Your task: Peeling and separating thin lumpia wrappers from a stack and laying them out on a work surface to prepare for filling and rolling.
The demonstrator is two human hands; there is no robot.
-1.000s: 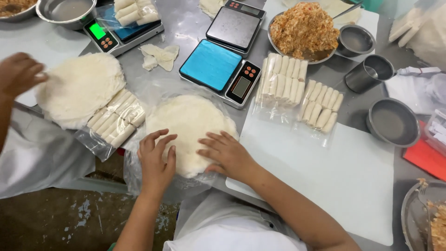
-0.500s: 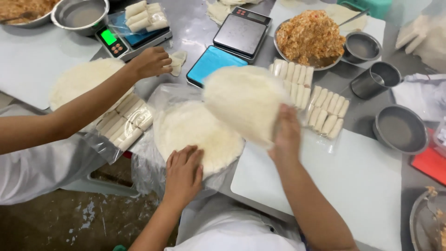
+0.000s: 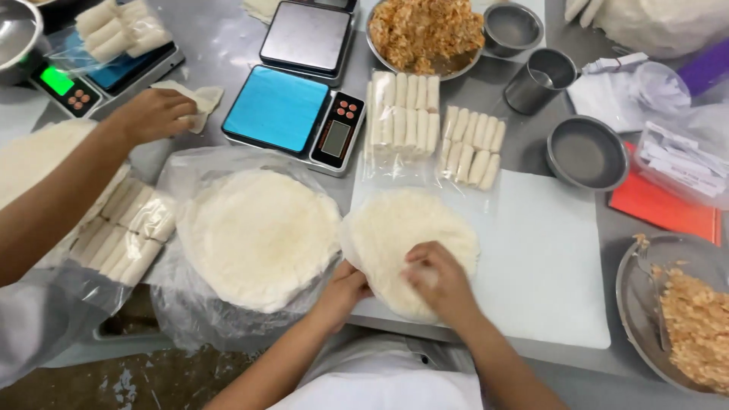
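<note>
Fingers (image 3: 416, 262) of my right hand (image 3: 440, 279) press curled onto the round wrapper (image 3: 410, 231); my left hand (image 3: 345, 288) pinches its near-left edge. I note the wrapper lies on the white board (image 3: 547, 258), under both hands, wrapper stack (image 3: 258, 235) just left of the fingers.

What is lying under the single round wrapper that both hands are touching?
The single wrapper lies on a white cutting board, with the left hand at its edge and the right hand on top. The board beneath the wrapper is covered.
</note>
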